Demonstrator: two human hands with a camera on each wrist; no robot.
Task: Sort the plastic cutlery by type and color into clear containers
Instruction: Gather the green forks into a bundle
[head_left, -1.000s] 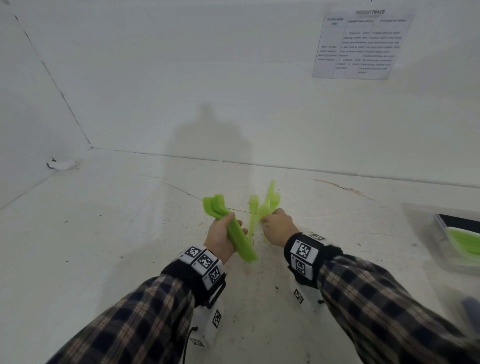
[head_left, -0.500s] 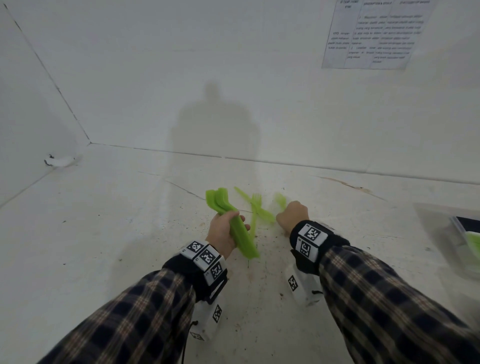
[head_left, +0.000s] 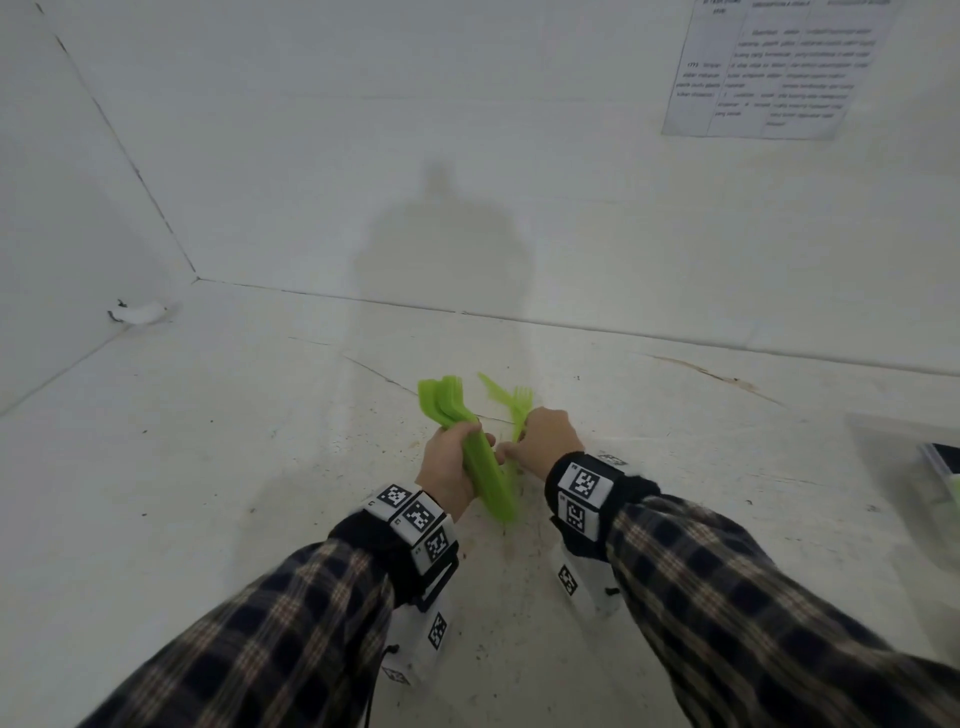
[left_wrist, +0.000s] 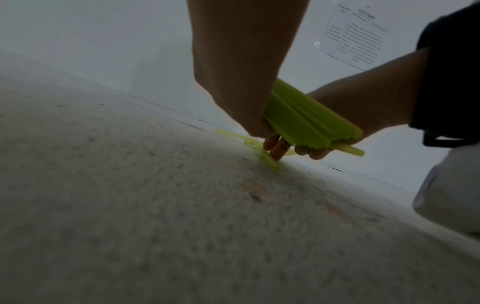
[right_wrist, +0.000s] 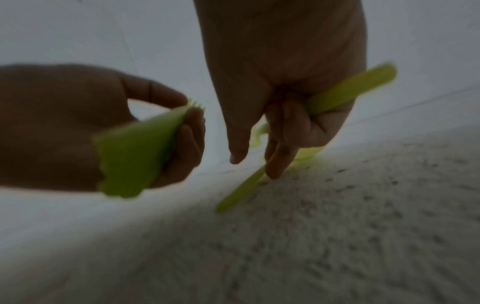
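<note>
My left hand (head_left: 452, 462) grips a thick stack of lime-green plastic forks (head_left: 475, 452) just above the white table; the stack's handle ends (left_wrist: 311, 121) show in the left wrist view. My right hand (head_left: 550, 441) is right beside it, low on the table. It holds one green piece (right_wrist: 353, 88) curled in its palm while its fingertips (right_wrist: 275, 164) press on loose green forks (head_left: 514, 402) lying on the surface. One loose green handle (right_wrist: 241, 191) lies flat under those fingers.
A clear container (head_left: 935, 467) with green cutlery inside sits at the right edge of the table. White walls close the table at the back and left. A printed sheet (head_left: 774, 67) hangs on the back wall. A small white scrap (head_left: 137, 313) lies in the left corner.
My right hand dropped from holding forks upright to the table, reaching over the loose forks. The left hand kept its stack and barely moved. The view shifted slightly left.
</note>
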